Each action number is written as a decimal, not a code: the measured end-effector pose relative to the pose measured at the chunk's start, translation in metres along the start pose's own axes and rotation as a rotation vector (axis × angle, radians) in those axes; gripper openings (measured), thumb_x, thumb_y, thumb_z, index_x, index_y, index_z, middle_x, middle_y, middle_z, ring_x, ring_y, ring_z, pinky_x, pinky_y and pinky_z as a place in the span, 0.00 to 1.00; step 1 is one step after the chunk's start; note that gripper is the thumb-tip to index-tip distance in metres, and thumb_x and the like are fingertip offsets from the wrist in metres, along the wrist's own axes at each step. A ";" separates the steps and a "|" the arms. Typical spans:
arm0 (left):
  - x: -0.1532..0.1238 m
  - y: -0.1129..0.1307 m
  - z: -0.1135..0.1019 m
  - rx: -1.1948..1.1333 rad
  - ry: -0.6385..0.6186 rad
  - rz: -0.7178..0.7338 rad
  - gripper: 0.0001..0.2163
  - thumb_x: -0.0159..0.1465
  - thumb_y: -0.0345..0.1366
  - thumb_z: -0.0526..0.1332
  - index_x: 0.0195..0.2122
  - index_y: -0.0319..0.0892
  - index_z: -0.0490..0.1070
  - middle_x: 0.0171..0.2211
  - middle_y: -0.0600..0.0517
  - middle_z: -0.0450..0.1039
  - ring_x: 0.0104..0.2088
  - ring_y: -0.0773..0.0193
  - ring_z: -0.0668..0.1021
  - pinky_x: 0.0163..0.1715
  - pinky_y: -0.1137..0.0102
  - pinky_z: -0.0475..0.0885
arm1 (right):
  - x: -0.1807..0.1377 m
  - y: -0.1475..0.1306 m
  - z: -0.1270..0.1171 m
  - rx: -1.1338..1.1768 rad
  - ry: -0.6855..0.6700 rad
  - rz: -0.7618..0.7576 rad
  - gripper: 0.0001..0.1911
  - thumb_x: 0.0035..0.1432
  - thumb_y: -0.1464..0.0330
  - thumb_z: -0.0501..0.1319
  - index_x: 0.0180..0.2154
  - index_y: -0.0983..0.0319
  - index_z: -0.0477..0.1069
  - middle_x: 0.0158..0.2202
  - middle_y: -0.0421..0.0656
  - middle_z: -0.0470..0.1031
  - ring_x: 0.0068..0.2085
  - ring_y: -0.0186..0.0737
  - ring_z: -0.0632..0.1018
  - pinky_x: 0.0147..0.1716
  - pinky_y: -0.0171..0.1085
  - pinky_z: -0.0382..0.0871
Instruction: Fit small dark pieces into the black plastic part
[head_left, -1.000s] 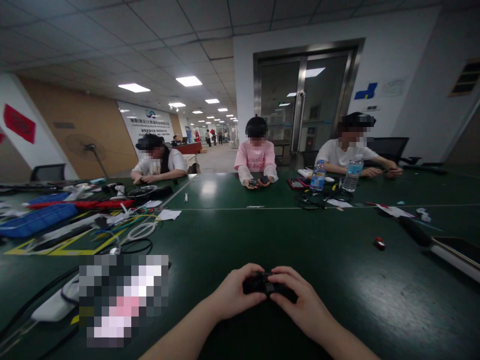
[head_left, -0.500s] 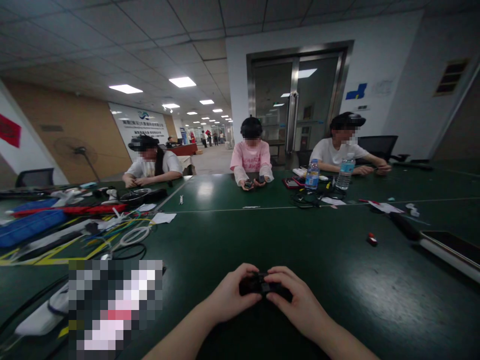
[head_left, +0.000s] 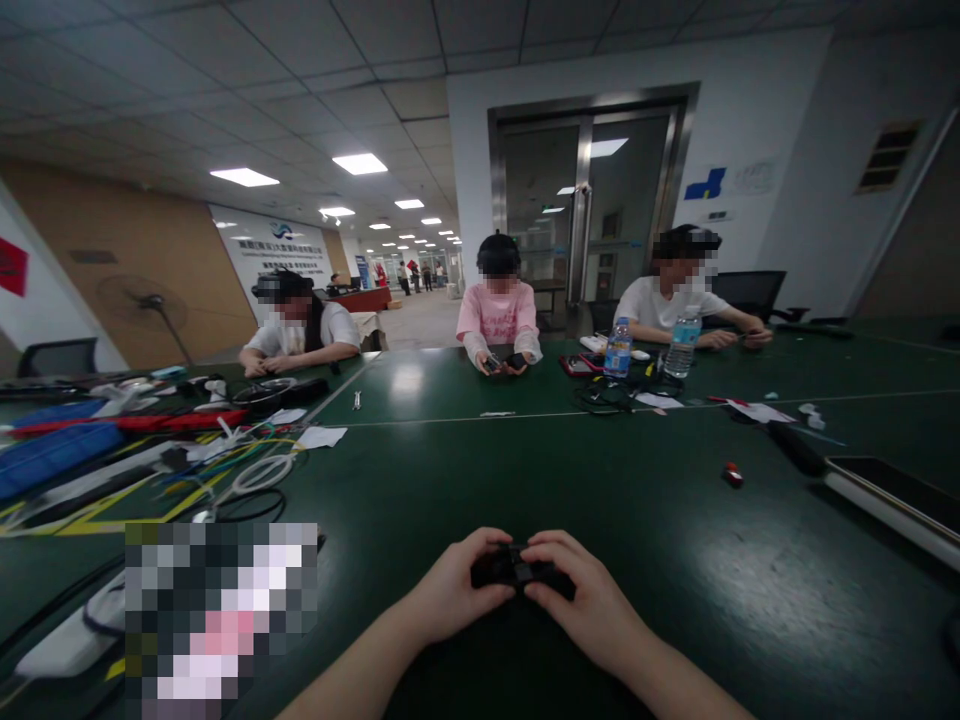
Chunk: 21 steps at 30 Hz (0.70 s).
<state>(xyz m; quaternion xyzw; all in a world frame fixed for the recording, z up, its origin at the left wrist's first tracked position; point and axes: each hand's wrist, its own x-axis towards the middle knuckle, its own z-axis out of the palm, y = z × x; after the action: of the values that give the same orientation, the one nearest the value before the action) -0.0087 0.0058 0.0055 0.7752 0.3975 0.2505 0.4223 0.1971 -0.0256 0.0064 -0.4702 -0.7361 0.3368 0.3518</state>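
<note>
A small black object [head_left: 519,568], dark and partly covered by fingers, is held between both hands just over the near part of the green table. My left hand [head_left: 454,590] is closed on its left end, thumb below and fingers above. Gripping the other end in the same way is my right hand [head_left: 589,600], whose fingertips come close to the left ones. The object's exact kind cannot be made out, since its ends are hidden in the hands.
Cables [head_left: 262,475], a blue tray [head_left: 56,455] and a white power strip [head_left: 71,625] lie to the left. A small red item [head_left: 733,474] and a flat device [head_left: 896,500] are on the right. Two bottles [head_left: 618,348] stand farther back, near three seated people.
The whole view has shifted slightly. Both hands keep the black object with almost the same grip. Across the table, the person in pink has turned the items in their hands a little.
</note>
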 end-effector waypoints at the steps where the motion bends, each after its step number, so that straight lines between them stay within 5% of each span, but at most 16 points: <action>1: 0.000 0.000 0.000 0.000 -0.002 -0.001 0.22 0.55 0.29 0.64 0.51 0.44 0.62 0.45 0.49 0.72 0.45 0.58 0.75 0.46 0.64 0.69 | 0.000 -0.001 0.000 0.000 0.003 0.000 0.13 0.53 0.71 0.59 0.42 0.54 0.71 0.48 0.41 0.68 0.50 0.43 0.71 0.51 0.44 0.65; 21: -0.001 0.001 0.001 -0.048 -0.001 0.043 0.23 0.54 0.29 0.64 0.51 0.44 0.62 0.45 0.49 0.72 0.46 0.58 0.74 0.48 0.63 0.68 | 0.001 -0.001 -0.001 -0.024 -0.018 0.018 0.12 0.52 0.72 0.61 0.40 0.54 0.73 0.48 0.42 0.68 0.51 0.43 0.71 0.52 0.43 0.64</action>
<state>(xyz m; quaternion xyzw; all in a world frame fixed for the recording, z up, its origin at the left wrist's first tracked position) -0.0078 0.0046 0.0062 0.7732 0.3744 0.2688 0.4355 0.1971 -0.0250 0.0083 -0.4780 -0.7388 0.3353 0.3366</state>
